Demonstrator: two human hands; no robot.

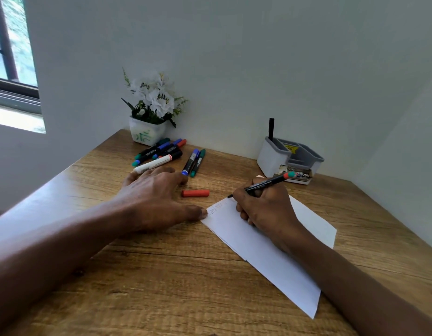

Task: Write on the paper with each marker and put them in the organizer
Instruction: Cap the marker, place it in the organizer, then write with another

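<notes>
The marker (266,182) is black with a red and green back end. The right hand (266,209) grips it, with the fingers curled tight around its front part. The marker leans over, with its back end up toward the organizer (270,156). Its tip points down at the far left corner of the paper (270,258). I cannot tell if the tip touches the paper. There are some thin scribbles on the paper near that corner. The side of the right hand rests on the paper.

The left hand (152,197) lies flat on the table (161,275) with its fingers spread out, holding nothing. Its thumb touches the left corner of the paper. A red cap (195,193) lies on the table between the two hands.

The organizer is white and grey and sits at the back right, near the wall (234,57). One black marker (271,128) stands up in its back left slot. A blue marker and a green marker (194,162) lie side by side past the left hand's fingers. A pile of markers (159,154) lies farther back, just beside a white pot of white flowers (147,133).

The table is brown wood. The wall is plain and pale. A window (11,57) shows at the far left.
</notes>
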